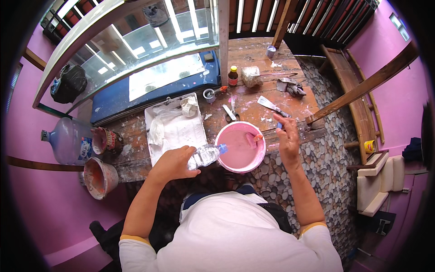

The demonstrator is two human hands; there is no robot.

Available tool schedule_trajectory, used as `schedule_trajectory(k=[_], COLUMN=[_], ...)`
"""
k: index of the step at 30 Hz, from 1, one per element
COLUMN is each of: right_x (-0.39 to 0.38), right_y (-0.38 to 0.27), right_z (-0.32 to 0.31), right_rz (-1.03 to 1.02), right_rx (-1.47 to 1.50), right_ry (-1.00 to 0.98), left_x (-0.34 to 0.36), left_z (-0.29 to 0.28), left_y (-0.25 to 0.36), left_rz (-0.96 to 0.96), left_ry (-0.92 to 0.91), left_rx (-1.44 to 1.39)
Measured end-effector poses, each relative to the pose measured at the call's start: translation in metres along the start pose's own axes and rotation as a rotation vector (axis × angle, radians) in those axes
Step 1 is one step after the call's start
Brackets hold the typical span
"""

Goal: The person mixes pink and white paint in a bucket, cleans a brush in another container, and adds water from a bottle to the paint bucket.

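Observation:
In my left hand is a clear plastic bottle with a blue top, tilted toward a white bucket of pink liquid. An orange-red handle sticks out of the liquid. To the right of the bucket, my right hand is raised, fingers curled on a small blue thing too small to make out, near a metal scraper. Scissors lie just behind the bucket.
A white tray, a brown bottle, a cup and rags sit on the wooden table. Stained pots and a large water jug stand left. A glass cabinet is behind; a wooden post rises right.

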State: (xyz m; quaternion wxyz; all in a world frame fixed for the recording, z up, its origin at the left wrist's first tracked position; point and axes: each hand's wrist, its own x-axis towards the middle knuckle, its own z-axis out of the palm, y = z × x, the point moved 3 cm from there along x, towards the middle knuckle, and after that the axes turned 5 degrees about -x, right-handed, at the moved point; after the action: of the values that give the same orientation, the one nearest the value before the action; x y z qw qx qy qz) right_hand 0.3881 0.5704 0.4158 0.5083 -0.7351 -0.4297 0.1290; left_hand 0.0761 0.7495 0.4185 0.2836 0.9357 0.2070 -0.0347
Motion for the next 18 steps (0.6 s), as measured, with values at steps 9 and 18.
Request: schedule_trajectory(k=[9, 18], right_x=[0.001, -0.013], right_y=[0.008, -0.004], right_z=[0.000, 0.008], right_rz=[-0.050, 0.159], right_rx=[-0.016, 0.254], right_ry=[-0.006, -0.164], left_x=[0.003, 0.005], left_z=[-0.001, 0.003], left_y=[0.008, 0.006], left_rz=[-0.022, 0.026], left_ry=[-0.018, 0.051], left_rx=[0.023, -0.074])
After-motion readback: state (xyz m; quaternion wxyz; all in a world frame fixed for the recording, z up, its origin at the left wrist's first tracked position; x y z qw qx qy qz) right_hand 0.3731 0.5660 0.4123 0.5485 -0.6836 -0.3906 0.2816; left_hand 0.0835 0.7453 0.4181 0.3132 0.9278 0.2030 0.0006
